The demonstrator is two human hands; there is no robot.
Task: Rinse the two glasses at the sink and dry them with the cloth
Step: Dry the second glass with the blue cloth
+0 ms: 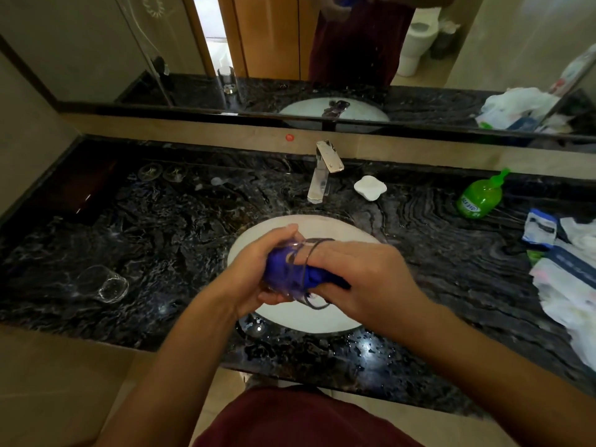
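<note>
One long dark table (161, 240) with a swirly stone look runs from side to side, and a wide mirror (96, 53) hangs on the wall behind it. One white round sink (322, 227) sits in the middle of the table. One shiny tap (322, 175) stands behind the sink.

There are two hands over the sink. The left hand (254, 269) wraps round a glass (300, 272), with its fingers curled under it and its thumb on top. The glass lies on its side, with its open end facing right. One blue cloth (287, 266) is stuffed inside this glass, and a bit of it sticks out of the open end. The right hand (364, 279) pushes its fingers into the glass and its grip pinches the cloth.

There are two glasses in all. The second glass (103, 283) lies on its side on the table, well apart, to the left of the sink. I cannot tell if anything is in it.

At the right end of the table lies a pile of white bags and packets (567, 269). One green soap bottle (480, 198) stands near them. One small white soap dish (370, 188) sits just beside the tap. One small red dot (289, 137) is on the wall above the tap.
</note>
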